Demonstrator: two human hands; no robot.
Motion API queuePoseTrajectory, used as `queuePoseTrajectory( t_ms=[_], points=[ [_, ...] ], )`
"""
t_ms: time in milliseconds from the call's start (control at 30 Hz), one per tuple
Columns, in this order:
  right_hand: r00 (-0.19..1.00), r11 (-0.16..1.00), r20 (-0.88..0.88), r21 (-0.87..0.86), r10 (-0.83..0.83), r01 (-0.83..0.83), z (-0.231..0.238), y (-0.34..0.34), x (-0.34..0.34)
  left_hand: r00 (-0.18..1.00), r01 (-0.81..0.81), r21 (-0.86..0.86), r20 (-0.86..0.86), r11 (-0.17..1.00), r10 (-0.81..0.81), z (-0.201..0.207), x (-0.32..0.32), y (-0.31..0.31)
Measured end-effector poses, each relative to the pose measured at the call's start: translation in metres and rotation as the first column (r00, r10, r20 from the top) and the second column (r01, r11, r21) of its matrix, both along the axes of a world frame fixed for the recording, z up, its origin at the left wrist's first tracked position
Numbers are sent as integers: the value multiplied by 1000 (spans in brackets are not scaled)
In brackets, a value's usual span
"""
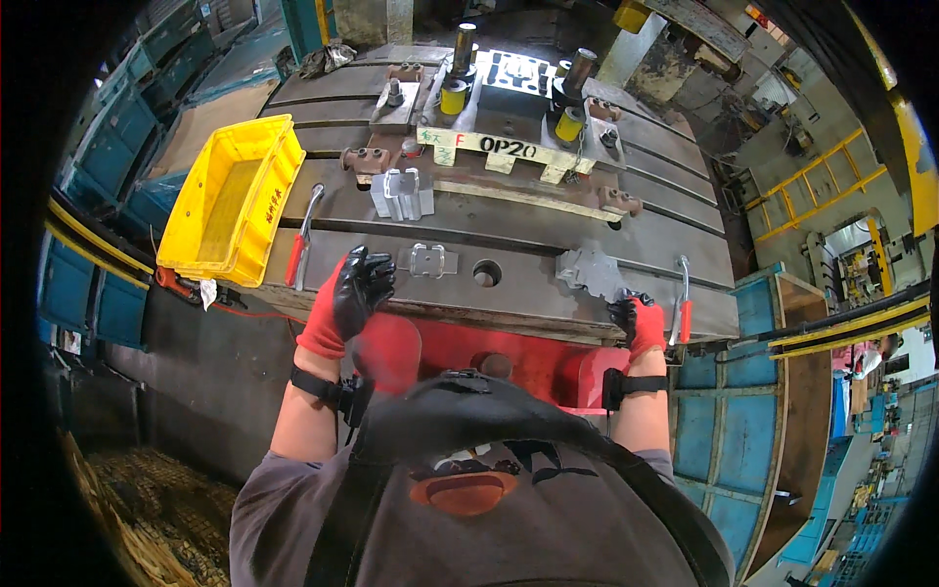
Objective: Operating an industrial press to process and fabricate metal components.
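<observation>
My left hand (364, 289), in a red glove with black-coated fingers, is raised over the near table edge. Its fingers are loosely bent and apart, and nothing shows in them. Just to its right, a small bent sheet-metal bracket (428, 260) lies on the steel table. My right hand (636, 315), gloved alike, pinches the near right corner of a flat grey sheet-metal piece (591, 272); more such pieces seem to lie under it. Farther back stands a stack of formed metal brackets (402, 195).
A yellow plastic bin (233, 201) sits at the table's left. Red-handled wrenches (300, 245) lie at both sides. Behind stands a die set (509, 137) with posts and yellow collars. A round hole (486, 274) opens in the slotted table (469, 235). Blue cabinets (729, 430) flank the right.
</observation>
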State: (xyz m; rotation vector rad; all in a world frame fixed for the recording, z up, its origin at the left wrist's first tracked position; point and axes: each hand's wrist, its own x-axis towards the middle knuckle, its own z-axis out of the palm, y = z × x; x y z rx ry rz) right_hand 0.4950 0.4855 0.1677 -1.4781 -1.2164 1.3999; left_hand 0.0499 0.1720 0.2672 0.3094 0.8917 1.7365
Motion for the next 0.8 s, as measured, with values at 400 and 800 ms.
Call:
queuePoseTrajectory(
  t_ms=[400,800],
  points=[
    [962,964,-273,250,-20,91,96,-45,-46,995,-34,-62,-92,997,28,5,-1,-11],
    [904,951,-341,253,258,-176,160,-45,-144,896,-41,-60,-443,997,10,3,-18,-23]
  ],
)
